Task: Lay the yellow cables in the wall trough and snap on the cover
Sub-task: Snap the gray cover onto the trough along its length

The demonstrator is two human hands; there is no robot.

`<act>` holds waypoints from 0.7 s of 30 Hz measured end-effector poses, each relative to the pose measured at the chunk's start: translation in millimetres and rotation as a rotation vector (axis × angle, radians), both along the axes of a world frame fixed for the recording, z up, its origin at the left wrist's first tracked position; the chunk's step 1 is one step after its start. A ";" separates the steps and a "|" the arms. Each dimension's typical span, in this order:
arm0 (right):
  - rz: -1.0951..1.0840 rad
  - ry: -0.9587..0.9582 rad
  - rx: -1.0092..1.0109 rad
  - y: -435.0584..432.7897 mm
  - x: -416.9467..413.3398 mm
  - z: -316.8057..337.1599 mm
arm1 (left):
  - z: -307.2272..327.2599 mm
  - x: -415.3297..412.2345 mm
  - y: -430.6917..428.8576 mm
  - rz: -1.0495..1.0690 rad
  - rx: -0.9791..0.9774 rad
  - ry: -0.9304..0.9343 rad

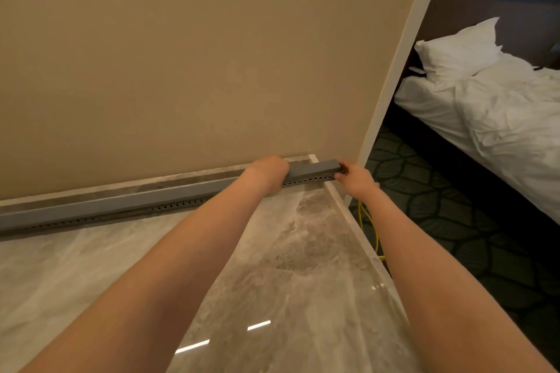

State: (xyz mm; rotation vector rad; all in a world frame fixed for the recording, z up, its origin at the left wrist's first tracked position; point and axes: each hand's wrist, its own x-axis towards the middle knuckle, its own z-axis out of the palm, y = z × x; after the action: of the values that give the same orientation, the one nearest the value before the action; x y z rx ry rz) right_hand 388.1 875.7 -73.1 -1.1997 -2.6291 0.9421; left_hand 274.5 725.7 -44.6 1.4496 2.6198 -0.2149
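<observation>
- Nearest us, 2 bare forearms reach out across the glossy grey marble worktop [303, 251].
- Off its right edge, a thin yellow cable [375, 239] hangs down toward the dark patterned carpet [454, 221], so that stretch at least lies outside the trough.
- Farther on, the left hand [268, 172] curls over the top of the long grey perforated plastic trough [121, 206], which lies along the foot of the beige wall [181, 54]. It seems to grip the trough, though its fingertips are hidden.
- The right hand [356, 179] pinches the trough's right end in its fingers, just past the worktop corner.
- We cannot tell whether the cover is fully seated, or how much cable runs inside.
- We judge the risk is pressing down with a loop riding the lip: the cover would pinch the cable or spring back. The dangling weight could also drag cable out of the open end.
- Beyond, a bed with rumpled white bedding [500, 115].
</observation>
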 end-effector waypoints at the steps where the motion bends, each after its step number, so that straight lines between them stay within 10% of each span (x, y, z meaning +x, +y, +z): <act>1: -0.001 -0.006 0.011 1.9 0.1 1.1 | 1.1 1.6 2.7 0.009 -0.008 0.009; 21: 0.298 0.285 -0.277 54.9 6.4 -17.8 | -28.5 55.3 83.5 0.078 0.188 0.212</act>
State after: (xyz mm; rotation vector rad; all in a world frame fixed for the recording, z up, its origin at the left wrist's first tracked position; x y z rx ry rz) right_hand 394.5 930.6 -90.8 -0.6547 -2.5423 1.4483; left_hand 329.8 809.3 -73.1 1.4481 2.9313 -0.1227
